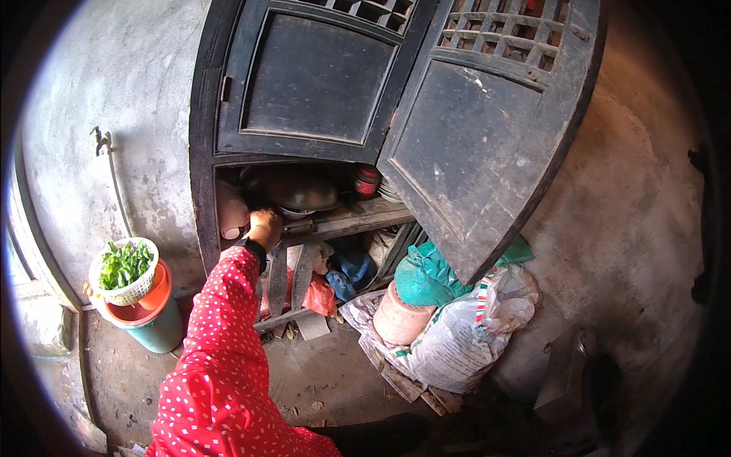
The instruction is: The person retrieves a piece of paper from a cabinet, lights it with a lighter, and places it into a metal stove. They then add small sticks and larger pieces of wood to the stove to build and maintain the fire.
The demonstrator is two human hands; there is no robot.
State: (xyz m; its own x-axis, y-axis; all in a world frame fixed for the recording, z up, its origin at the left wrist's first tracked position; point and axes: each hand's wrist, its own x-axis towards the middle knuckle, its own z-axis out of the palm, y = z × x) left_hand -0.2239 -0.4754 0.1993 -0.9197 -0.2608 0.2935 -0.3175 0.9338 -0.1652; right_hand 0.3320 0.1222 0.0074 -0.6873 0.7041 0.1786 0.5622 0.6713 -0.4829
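Note:
My left hand, with a dark band at the wrist and a red white-dotted sleeve, reaches to the front edge of a wooden shelf inside a dark wooden cabinet. Its fingers are curled, and whatever they may hold is hidden. Just left of it is a pale pink plastic container, close to or touching the fingers. Behind the hand sits a large dark metal pan or wok, above the rim of a white bowl. A red jar and stacked plates stand farther right. My right hand is out of view.
The right cabinet door swings outward over a white woven sack and a pink bucket topped with a green bag. Plastic bags fill the slatted lower compartment. At left, a basket of leafy greens rests on a bucket.

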